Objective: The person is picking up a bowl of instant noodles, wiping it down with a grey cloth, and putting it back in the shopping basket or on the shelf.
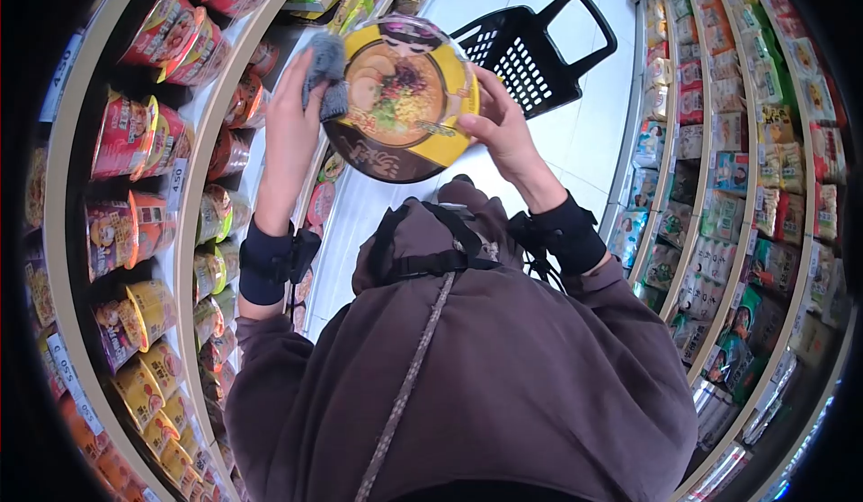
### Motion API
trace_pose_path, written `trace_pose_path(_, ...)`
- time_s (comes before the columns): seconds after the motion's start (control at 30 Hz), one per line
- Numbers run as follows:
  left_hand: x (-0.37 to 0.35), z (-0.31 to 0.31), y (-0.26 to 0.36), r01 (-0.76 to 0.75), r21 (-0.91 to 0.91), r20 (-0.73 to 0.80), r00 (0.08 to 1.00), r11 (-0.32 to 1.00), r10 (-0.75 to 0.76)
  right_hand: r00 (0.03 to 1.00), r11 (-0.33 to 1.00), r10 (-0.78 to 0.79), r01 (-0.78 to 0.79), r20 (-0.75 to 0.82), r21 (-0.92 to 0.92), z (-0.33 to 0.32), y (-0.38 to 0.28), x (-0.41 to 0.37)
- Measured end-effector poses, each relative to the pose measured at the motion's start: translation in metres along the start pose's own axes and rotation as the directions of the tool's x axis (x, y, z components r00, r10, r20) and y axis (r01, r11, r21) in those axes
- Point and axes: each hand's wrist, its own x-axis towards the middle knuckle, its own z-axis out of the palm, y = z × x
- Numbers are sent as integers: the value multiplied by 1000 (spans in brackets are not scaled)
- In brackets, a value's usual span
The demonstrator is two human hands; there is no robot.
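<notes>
Evidently the round noodle bowl (400, 97) gets both hands because it is too broad for one to steady easily. It is in the air in front of the person's chest, its printed lid turned up toward the head camera, an angle that leaves the whole lid picture exposed. The right hand (508, 132) grips the far-right side by its edge: the thumb lies over the rim while the other fingers go behind, so the palm stays off the lid and hides little of it. This grip probably bears much of the weight.

On the opposite edge, the left hand (292, 97) has its fingers closed around a grey cloth (326, 72), bunched against the bowl's rim. The cloth sits between fingers and lid, which suggests that this hand presses fabric rather than bare skin to the surface; how firmly, the view cannot tell.

Beyond the bowl, a black basket (526, 75) rests on the pale floor (580, 138) with its handle raised, apart from both hands, leaving them free for the bowl. To the left, shelves (209, 133) carry rows of tubs (117, 138), lids tilted outward, seemingly so their labels read from the aisle. Packets (726, 174) line the right-hand racks (671, 133).
</notes>
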Motion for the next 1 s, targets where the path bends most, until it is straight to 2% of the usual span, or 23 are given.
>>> trace_pose_path(0.07, -7, -1, -26, 261, -78, 123, 960, 962, -251, 1000, 999, 28, -28, 1, 28, -12, 6, 0)
trace_pose_path(0.13, -13, -1, -40, 226, -88, 75, 973, 970, -220, 997, 989, 21, -9, -77, 150, -17, 6, -1)
trace_pose_path(0.17, -15, -3, -41, 261, -80, 45, 965, 962, -258, 996, 996, -44, 51, -84, 78, -18, 6, 1)
trace_pose_path(0.27, -15, -7, -31, 294, -79, 4, 956, 953, -295, 994, 1000, -22, 21, -110, -16, -20, 4, 7)
trace_pose_path(0.33, -11, -3, -18, 148, -112, -95, 983, 983, -159, 990, 1000, 20, -23, -139, -16, -21, 11, 12)
trace_pose_path(0.37, -10, -2, -6, 235, -215, -26, 969, 948, -246, 987, 997, 67, -71, -148, -21, -20, 13, 13)
trace_pose_path(0.4, -9, 6, -4, 251, -209, -23, 965, 945, -261, 980, 992, 117, -123, -159, -24, -19, 18, 14)
trace_pose_path(0.47, -10, 22, -3, 137, -250, 165, 982, 959, -97, 985, 995, 100, -102, -143, -4, -16, 28, 16)
trace_pose_path(0.6, -21, 43, 12, 113, -254, 207, 976, 961, -60, 969, 985, 172, -164, -177, 57, -12, 33, 17)
trace_pose_path(0.67, -27, 45, 25, 29, -199, 210, 978, 980, 14, 960, 984, 167, -146, -225, 106, -9, 32, 19)
trace_pose_path(0.73, -26, 43, 39, 6, -183, 228, 973, 983, 37, 961, 980, 169, -141, -221, 139, -7, 32, 21)
trace_pose_path(0.8, -25, 43, 51, -47, -260, 242, 964, 964, 112, 959, 967, 171, -119, -228, 227, -6, 32, 23)
trace_pose_path(0.87, -28, 40, 58, -72, -269, 263, 954, 960, 145, 959, 970, 146, -91, -243, 225, -1, 29, 24)
trace_pose_path(0.93, -27, 35, 63, -166, -282, 298, 921, 945, 251, 954, 969, 161, -104, -254, 223, -1, 27, 25)
trace_pose_path(1.0, -27, 32, 62, -177, -277, 292, 921, 945, 258, 957, 969, 158, -104, -242, 223, 0, 27, 25)
